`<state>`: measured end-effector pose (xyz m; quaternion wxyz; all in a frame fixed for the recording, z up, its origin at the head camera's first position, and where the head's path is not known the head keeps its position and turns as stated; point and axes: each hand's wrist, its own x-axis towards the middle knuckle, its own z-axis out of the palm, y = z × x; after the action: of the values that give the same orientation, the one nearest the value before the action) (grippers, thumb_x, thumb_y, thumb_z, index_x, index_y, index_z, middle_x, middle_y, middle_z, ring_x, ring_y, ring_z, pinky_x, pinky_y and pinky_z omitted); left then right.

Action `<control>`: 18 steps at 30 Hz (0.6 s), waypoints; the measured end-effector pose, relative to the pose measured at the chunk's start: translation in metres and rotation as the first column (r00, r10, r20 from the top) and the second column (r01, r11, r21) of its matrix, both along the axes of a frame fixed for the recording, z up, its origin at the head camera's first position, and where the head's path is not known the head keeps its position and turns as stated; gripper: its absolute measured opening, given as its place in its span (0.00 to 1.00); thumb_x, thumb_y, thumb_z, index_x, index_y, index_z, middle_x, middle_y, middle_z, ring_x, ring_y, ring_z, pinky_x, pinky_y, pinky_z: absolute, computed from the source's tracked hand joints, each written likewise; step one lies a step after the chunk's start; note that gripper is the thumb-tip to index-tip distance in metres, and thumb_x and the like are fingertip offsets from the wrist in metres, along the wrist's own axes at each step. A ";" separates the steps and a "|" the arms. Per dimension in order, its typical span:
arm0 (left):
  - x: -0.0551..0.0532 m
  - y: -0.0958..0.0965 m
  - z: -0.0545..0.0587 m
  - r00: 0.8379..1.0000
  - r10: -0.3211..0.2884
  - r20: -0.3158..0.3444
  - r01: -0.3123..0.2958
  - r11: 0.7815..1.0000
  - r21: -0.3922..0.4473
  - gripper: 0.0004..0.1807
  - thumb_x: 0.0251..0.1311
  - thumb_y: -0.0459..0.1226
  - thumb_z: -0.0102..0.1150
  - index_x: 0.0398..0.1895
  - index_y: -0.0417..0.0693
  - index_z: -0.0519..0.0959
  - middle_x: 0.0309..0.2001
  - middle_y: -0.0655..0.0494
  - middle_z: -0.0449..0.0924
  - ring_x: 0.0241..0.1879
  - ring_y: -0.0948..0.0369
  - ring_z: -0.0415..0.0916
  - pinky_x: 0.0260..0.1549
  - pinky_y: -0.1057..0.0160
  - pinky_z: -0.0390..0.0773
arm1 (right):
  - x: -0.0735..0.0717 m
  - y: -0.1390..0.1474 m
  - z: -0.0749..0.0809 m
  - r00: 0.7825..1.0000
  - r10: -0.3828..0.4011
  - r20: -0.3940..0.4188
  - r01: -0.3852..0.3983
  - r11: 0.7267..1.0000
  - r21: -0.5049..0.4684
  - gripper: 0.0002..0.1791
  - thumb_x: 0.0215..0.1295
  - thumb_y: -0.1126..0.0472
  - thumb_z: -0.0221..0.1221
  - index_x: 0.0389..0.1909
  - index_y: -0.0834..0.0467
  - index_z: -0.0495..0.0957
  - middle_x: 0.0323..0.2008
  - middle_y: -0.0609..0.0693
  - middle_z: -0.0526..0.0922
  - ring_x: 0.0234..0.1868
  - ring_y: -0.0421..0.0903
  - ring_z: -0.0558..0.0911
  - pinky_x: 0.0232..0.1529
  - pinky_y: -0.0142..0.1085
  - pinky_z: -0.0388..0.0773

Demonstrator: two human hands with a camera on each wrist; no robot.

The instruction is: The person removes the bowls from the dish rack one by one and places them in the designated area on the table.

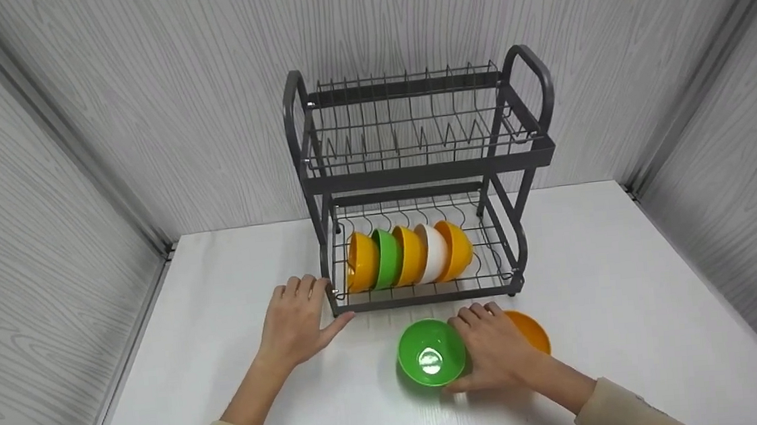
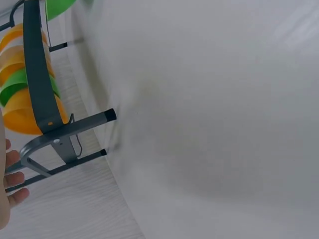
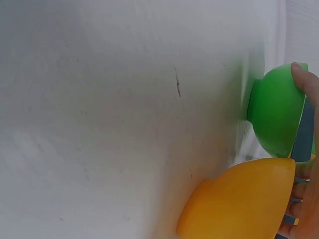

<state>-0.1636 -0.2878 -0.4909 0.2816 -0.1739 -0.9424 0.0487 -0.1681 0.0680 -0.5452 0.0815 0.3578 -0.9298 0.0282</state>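
While the dark metal two-tier rack (image 1: 416, 174) is flanked by the spread left hand (image 1: 296, 320), the round glossy green bowl (image 1: 430, 350) in front is clasped, just leftward, by the nearer right hand (image 1: 494, 350).

The right hand (image 1: 494, 348) hides part of the front orange bowl (image 1: 530, 330), cropped below in the right wrist view. The left wrist view crops the front green bowl (image 2: 57, 6), rack (image 2: 37, 69) and left hand (image 1: 294, 322).
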 end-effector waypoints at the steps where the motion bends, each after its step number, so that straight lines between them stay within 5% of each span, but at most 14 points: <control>1: -0.001 -0.001 0.000 1.000 0.008 0.003 -0.008 1.000 0.009 0.42 0.61 0.69 0.62 0.57 0.41 0.81 0.48 0.45 0.85 0.47 0.47 0.80 0.45 0.51 0.83 | 0.000 0.000 0.000 1.000 -0.002 -0.001 0.002 1.000 0.001 0.61 0.37 0.08 0.60 0.59 0.55 0.76 0.49 0.50 0.81 0.52 0.51 0.78 0.57 0.51 0.77; 18: -0.027 -0.003 -0.010 0.991 0.127 0.043 -0.129 0.991 0.034 0.41 0.66 0.67 0.57 0.53 0.35 0.78 0.49 0.39 0.83 0.46 0.43 0.78 0.43 0.47 0.81 | 0.000 0.000 0.000 1.000 -0.002 -0.007 0.002 1.000 0.011 0.61 0.37 0.09 0.60 0.59 0.54 0.75 0.50 0.50 0.81 0.52 0.51 0.78 0.57 0.50 0.76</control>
<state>-0.1903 -0.2906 -0.5011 0.2618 -0.1088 -0.9579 0.0459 -0.1676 0.0677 -0.5456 0.0829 0.3576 -0.9299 0.0216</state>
